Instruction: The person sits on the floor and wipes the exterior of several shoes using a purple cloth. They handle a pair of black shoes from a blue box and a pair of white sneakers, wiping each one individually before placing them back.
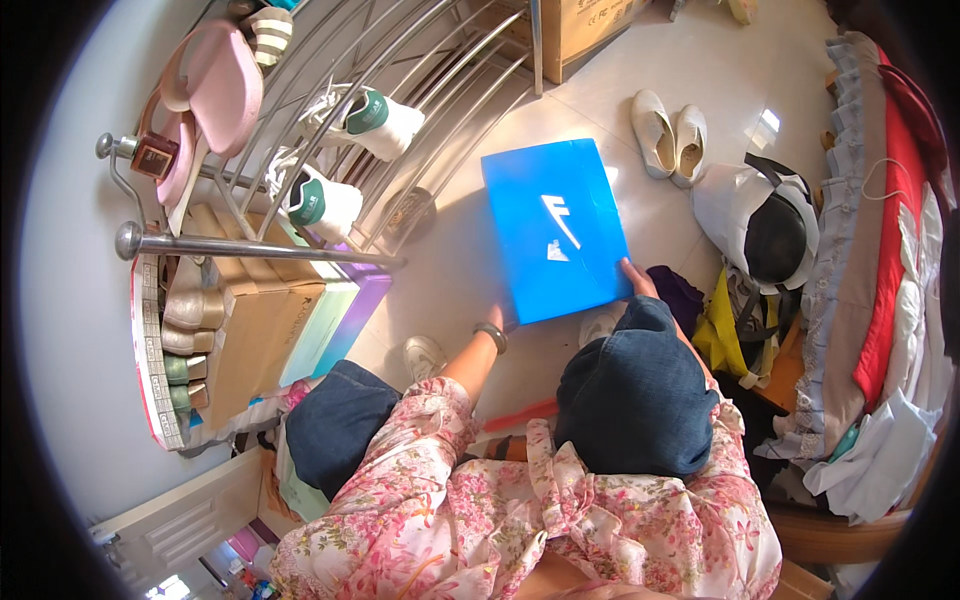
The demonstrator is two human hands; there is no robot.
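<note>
A blue cardboard shoebox (536, 225) with a white logo is held between my two hands above the tiled floor, its top face towards me. My left hand (505, 315), with a dark band at the wrist, is at the near left corner; most of its fingers are hidden by the box. At the near right corner, my right hand (637, 278) grips the edge with its fingers partly showing. To the left stands a metal shoe rack (262, 246) bearing a pair of white sneakers (330, 206) and pink slippers (225, 90).
Beyond the box on the right lie white slip-on shoes (654, 135) and a white bag (724, 202) with a black object. Clothes (847, 262) drape along the right edge. Stacked shoeboxes (259, 341) sit under the rack; a large carton (592, 34) stands at the back.
</note>
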